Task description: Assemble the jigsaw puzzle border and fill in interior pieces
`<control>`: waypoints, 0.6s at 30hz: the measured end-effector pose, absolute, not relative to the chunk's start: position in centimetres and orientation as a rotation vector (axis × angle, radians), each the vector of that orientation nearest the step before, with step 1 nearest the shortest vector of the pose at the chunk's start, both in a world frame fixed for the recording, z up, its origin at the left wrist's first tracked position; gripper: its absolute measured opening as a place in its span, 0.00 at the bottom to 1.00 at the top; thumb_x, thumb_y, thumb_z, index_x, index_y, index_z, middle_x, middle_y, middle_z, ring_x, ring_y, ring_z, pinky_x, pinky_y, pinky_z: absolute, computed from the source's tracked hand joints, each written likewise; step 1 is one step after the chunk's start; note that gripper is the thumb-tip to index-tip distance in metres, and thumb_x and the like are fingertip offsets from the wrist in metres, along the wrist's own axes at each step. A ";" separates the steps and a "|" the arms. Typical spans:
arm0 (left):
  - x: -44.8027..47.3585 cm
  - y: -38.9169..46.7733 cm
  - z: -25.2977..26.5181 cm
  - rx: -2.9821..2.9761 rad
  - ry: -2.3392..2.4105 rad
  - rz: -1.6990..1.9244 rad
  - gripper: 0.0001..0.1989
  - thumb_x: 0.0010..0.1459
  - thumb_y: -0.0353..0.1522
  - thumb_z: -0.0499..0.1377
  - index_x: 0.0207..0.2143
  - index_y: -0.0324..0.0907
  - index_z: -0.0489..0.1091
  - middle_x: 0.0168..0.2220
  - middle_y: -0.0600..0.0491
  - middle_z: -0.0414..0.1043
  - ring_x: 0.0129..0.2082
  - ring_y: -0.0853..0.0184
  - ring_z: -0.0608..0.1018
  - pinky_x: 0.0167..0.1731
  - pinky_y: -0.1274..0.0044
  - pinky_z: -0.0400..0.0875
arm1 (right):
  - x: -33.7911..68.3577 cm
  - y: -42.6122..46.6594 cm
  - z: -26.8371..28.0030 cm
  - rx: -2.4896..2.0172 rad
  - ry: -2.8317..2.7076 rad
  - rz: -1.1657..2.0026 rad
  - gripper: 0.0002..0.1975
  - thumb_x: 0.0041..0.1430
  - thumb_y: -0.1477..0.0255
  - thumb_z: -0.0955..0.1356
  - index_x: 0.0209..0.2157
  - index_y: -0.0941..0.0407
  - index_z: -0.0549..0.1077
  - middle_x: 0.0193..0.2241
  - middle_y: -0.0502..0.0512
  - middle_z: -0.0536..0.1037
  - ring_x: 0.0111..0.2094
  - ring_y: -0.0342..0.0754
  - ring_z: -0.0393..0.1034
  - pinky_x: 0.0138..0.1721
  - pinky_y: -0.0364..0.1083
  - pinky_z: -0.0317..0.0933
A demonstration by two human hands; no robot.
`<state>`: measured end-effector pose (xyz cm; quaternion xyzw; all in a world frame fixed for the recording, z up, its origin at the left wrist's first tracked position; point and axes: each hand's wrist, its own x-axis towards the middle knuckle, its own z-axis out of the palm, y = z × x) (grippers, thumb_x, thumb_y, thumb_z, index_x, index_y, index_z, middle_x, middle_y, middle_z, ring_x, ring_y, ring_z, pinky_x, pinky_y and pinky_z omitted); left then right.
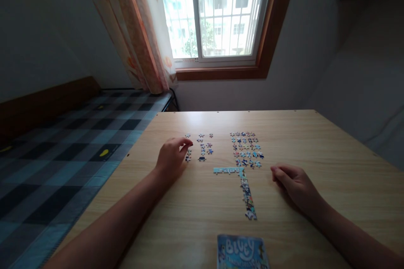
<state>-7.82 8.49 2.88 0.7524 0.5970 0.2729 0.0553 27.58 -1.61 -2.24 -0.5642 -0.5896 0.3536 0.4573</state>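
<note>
My left hand (173, 154) is over the left part of the table, thumb and forefinger brought together in a pinch beside a loose group of jigsaw puzzle pieces (203, 147). Whatever lies between those fingertips is too small to make out. My right hand (292, 178) rests on the wood with its fingers curled in, and nothing shows in it. Between the hands, a joined puzzle border (248, 193) forms a corner, with a pale blue strip (226, 170) running left from its top. Beyond it, more loose puzzle pieces (246, 147) lie in rough rows.
A blue puzzle box (242, 252) marked "Bluey" lies at the near edge of view on the wooden table (176, 227). To the left is a bed with a checked cover (78, 155). A curtain (135, 29) and a barred window (227, 17) are behind.
</note>
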 end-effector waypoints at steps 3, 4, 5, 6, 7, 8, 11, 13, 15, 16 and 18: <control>-8.3 9.2 1.5 2.377 1.818 0.812 0.09 0.63 0.29 0.58 0.38 0.46 0.79 0.41 0.53 0.82 0.47 0.62 0.77 0.53 0.72 0.69 | 27.5 -1.7 -2.2 -1.399 -1.458 0.881 0.26 0.62 0.50 0.66 0.19 0.55 0.68 0.16 0.49 0.63 0.20 0.43 0.57 0.23 0.44 0.51; -8.4 9.4 1.2 2.383 1.819 0.806 0.09 0.64 0.29 0.57 0.38 0.46 0.79 0.41 0.53 0.82 0.47 0.62 0.77 0.54 0.72 0.68 | 27.5 -1.7 -2.2 -1.403 -1.458 0.883 0.26 0.62 0.50 0.66 0.19 0.55 0.68 0.16 0.48 0.63 0.20 0.43 0.57 0.23 0.44 0.51; -8.4 9.6 1.0 2.384 1.820 0.797 0.10 0.64 0.30 0.57 0.39 0.46 0.79 0.42 0.53 0.82 0.47 0.62 0.77 0.54 0.72 0.68 | 27.5 -1.8 -2.2 -1.405 -1.460 0.883 0.26 0.62 0.50 0.66 0.19 0.55 0.68 0.16 0.48 0.63 0.20 0.43 0.57 0.23 0.44 0.51; -8.4 9.7 0.9 2.391 1.812 0.782 0.10 0.64 0.30 0.57 0.39 0.47 0.79 0.41 0.53 0.82 0.47 0.61 0.76 0.54 0.72 0.68 | 27.5 -1.8 -2.2 -1.407 -1.464 0.881 0.26 0.62 0.50 0.65 0.20 0.55 0.68 0.16 0.48 0.63 0.20 0.43 0.56 0.22 0.44 0.51; -8.4 9.9 0.7 2.403 1.798 0.769 0.10 0.64 0.29 0.57 0.39 0.47 0.79 0.41 0.53 0.82 0.47 0.61 0.76 0.54 0.71 0.68 | 27.4 -1.8 -2.1 -1.409 -1.468 0.876 0.26 0.62 0.49 0.65 0.20 0.55 0.68 0.16 0.48 0.63 0.20 0.44 0.57 0.22 0.44 0.51; -8.4 10.0 0.6 2.420 1.778 0.761 0.10 0.64 0.29 0.57 0.38 0.46 0.79 0.41 0.53 0.82 0.47 0.61 0.76 0.53 0.71 0.68 | 27.4 -1.8 -2.1 -1.410 -1.473 0.868 0.26 0.62 0.49 0.65 0.20 0.55 0.68 0.16 0.48 0.63 0.20 0.44 0.57 0.22 0.44 0.51; -8.5 10.4 0.1 2.468 1.730 0.787 0.10 0.63 0.28 0.57 0.37 0.46 0.80 0.39 0.53 0.82 0.45 0.60 0.75 0.51 0.70 0.69 | 27.3 -1.8 -1.9 -1.413 -1.488 0.846 0.26 0.62 0.50 0.65 0.19 0.55 0.68 0.16 0.49 0.63 0.21 0.44 0.57 0.23 0.44 0.52; -8.7 10.7 -0.3 2.476 1.711 0.838 0.09 0.62 0.29 0.58 0.36 0.46 0.80 0.37 0.52 0.81 0.44 0.59 0.75 0.49 0.68 0.69 | 27.2 -1.7 -1.9 -1.419 -1.492 0.841 0.26 0.62 0.50 0.65 0.19 0.55 0.68 0.16 0.48 0.63 0.20 0.44 0.57 0.23 0.44 0.52; -8.9 10.9 -0.7 2.476 1.681 0.894 0.09 0.61 0.29 0.59 0.36 0.46 0.80 0.36 0.52 0.81 0.43 0.59 0.76 0.48 0.67 0.70 | 27.2 -1.7 -1.8 -1.421 -1.495 0.845 0.26 0.62 0.51 0.65 0.19 0.56 0.68 0.16 0.48 0.63 0.21 0.44 0.57 0.23 0.43 0.52; -8.9 11.0 -0.9 2.481 1.659 0.920 0.09 0.61 0.28 0.59 0.37 0.45 0.80 0.37 0.52 0.82 0.43 0.58 0.76 0.48 0.67 0.71 | 27.2 -1.7 -1.8 -1.418 -1.496 0.849 0.26 0.62 0.51 0.65 0.19 0.56 0.68 0.17 0.48 0.63 0.21 0.44 0.57 0.23 0.43 0.52; -9.0 11.1 -1.0 2.516 1.615 0.954 0.11 0.61 0.27 0.58 0.38 0.45 0.81 0.40 0.52 0.82 0.45 0.58 0.76 0.49 0.66 0.70 | 27.2 -1.7 -1.9 -1.415 -1.496 0.859 0.26 0.62 0.50 0.65 0.19 0.56 0.68 0.16 0.48 0.63 0.20 0.44 0.57 0.23 0.43 0.52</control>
